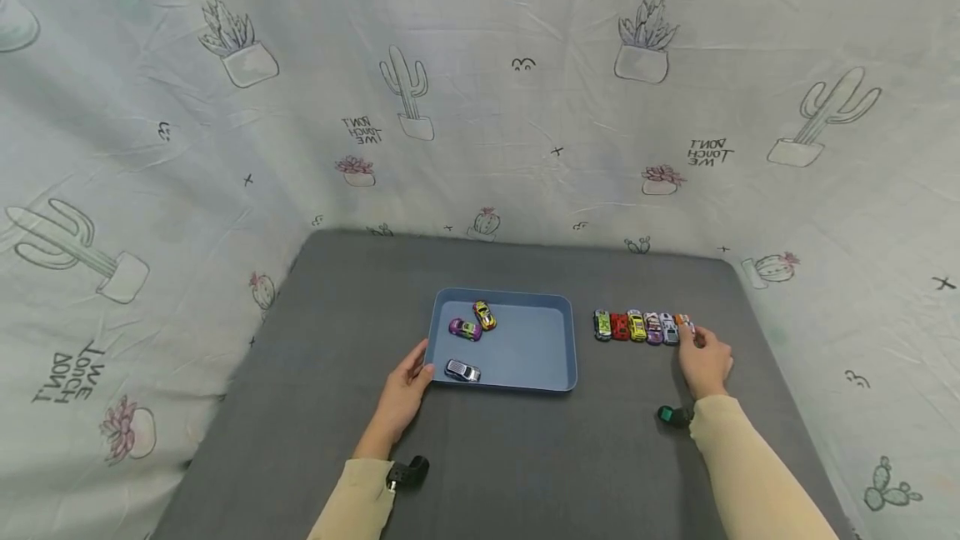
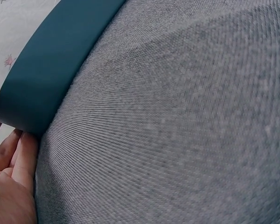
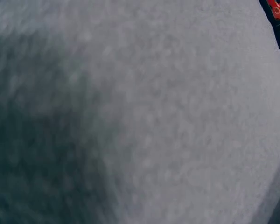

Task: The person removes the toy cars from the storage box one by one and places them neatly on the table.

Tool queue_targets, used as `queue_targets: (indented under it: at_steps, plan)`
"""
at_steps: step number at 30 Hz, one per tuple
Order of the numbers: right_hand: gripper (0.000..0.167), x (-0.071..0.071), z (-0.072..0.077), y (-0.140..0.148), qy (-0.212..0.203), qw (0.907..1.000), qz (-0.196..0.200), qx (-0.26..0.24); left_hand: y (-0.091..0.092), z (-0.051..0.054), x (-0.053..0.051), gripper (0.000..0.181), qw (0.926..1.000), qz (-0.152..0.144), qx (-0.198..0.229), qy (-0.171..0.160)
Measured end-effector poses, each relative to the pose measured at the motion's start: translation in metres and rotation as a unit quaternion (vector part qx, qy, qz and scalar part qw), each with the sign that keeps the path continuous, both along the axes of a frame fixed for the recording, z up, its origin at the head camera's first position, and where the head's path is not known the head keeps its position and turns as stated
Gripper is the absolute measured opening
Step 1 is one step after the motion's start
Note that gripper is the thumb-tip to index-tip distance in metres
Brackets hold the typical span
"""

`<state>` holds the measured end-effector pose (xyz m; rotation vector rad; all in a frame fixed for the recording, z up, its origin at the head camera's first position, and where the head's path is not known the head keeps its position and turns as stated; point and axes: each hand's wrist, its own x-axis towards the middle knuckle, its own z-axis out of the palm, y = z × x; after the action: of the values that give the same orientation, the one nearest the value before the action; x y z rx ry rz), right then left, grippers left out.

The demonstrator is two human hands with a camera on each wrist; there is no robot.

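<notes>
At its near left corner, the blue tray point(image 1: 525, 348) is held by my left hand point(image 1: 403, 394), thumb over the rim and fingers along the outer side. The left wrist view has the tray's wall point(image 2: 46, 65) with the left hand point(image 2: 11, 182) against its corner. My right hand point(image 1: 705, 361) pinches a small orange and white toy car point(image 1: 682, 320) at the right end of a row; the fingers partly cover it. Beside it stands a silver car point(image 1: 669, 329). In the right wrist view the hand is not visible, only a red car point(image 3: 277, 9) and part of a yellow one.
The row right of the tray also has a green car point(image 1: 602, 325), a red car point(image 1: 619, 326), a yellow car point(image 1: 637, 326) and a purple-white car point(image 1: 653, 328). Inside the tray lie a yellow-red car point(image 1: 484, 315), a purple car point(image 1: 465, 329) and a silver car point(image 1: 462, 371).
</notes>
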<state>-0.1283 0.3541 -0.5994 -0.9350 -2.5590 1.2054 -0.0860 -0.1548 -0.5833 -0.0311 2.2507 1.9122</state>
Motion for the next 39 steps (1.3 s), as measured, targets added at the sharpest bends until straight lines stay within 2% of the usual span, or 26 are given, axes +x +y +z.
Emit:
queue_targets:
  at_steps: [3, 10, 13, 21, 32, 36, 37, 39]
  plan:
    - [0.06, 0.0, -0.003, -0.001, 0.008, 0.9999, -0.007, 0.01, 0.0, -0.002, 0.001, 0.054, 1.0, -0.001, -0.001, -0.001]
    - [0.057, 0.001, -0.008, -0.001, 0.013, 0.9998, -0.017, 0.0, -0.003, -0.031, -0.005, 0.054, 0.9999, 0.013, 0.006, -0.002]
    - [0.058, 0.002, -0.008, -0.001, 0.017, 0.9997, -0.02, -0.006, -0.002, -0.037, -0.006, 0.055, 0.9998, 0.017, 0.001, 0.005]
    - [0.061, 0.003, -0.004, -0.001, 0.008, 0.9998, -0.016, -0.009, -0.003, -0.034, -0.005, 0.053, 0.9997, 0.021, 0.011, 0.011]
    - [0.061, 0.003, 0.003, -0.003, 0.027, 0.9996, -0.009, -0.004, -0.005, -0.029, -0.007, 0.053, 0.9997, 0.02, 0.012, 0.012]
    - [0.067, 0.006, 0.004, -0.002, 0.025, 0.999, -0.014, -0.034, -0.004, -0.032, -0.007, 0.052, 0.9996, 0.024, 0.013, 0.013]
    - [0.069, 0.007, 0.005, -0.001, 0.023, 0.9987, -0.012, -0.043, -0.003, -0.029, -0.006, 0.053, 0.9996, 0.021, 0.016, 0.009]
    - [0.074, 0.01, 0.006, 0.001, 0.02, 0.9981, -0.008, -0.058, -0.003, -0.032, -0.005, 0.053, 0.9996, 0.02, 0.017, 0.008]
